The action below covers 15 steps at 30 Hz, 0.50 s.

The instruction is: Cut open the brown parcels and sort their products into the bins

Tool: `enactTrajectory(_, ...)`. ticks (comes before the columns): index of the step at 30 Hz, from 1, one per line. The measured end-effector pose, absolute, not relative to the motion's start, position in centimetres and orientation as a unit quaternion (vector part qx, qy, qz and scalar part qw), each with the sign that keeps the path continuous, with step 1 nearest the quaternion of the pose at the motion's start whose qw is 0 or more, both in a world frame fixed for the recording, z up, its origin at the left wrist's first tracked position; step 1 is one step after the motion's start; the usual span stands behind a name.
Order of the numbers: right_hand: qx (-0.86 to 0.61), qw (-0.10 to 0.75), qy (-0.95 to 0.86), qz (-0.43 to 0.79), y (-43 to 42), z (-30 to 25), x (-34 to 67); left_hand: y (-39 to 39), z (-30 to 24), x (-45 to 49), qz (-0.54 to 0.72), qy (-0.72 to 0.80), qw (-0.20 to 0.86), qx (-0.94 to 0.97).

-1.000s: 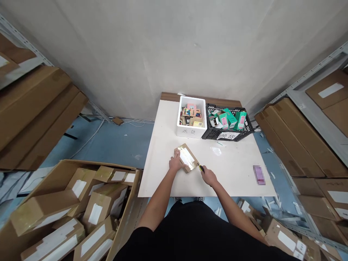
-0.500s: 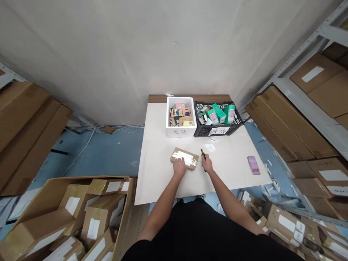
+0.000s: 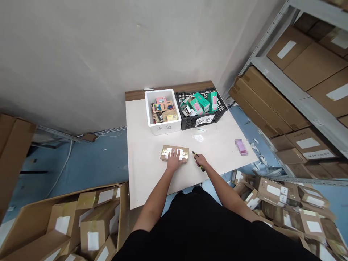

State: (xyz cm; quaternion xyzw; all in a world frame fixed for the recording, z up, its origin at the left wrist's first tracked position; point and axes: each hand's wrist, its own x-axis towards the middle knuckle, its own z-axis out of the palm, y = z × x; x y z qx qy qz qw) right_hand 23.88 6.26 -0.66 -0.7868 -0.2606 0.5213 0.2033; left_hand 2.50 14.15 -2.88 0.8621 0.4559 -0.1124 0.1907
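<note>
A small taped cardboard box (image 3: 164, 152) with a white label lies on the white table (image 3: 146, 181). My left hand (image 3: 174, 160) rests on top of it, fingers spread over the label. Just right of the box, my right hand (image 3: 200, 160) is wrapped round a black and yellow utility knife (image 3: 195, 155). The knife's tip points toward the far side of the table, and it does not touch the box.
At the table's back stand a white foam box (image 3: 165, 128) of small packages and a black crate (image 3: 187, 124) with green boxes. A pink blurred item (image 3: 241, 147) lies at right. A large carton (image 3: 123, 210) of parcels, a parcel heap (image 3: 274, 190) and shelves (image 3: 272, 74) flank the table.
The view has swung to the right. The box has turned to lie straighter under my left hand. The utility knife has tilted, its tip now leaning left toward the box.
</note>
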Motion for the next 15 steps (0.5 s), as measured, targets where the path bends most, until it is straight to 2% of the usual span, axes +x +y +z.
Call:
enactTrajectory(8,-0.768,0.222,-0.233,0.554,8.2,-1.0,22.3,13.7,-2.9,3.0,-0.104,0.488,0.19,0.846)
enactTrajectory(15,-0.77,0.215,-0.251,0.546,6.2,-1.3,21.7,13.4,-2.7,3.1,-0.099,0.488,0.189,0.846)
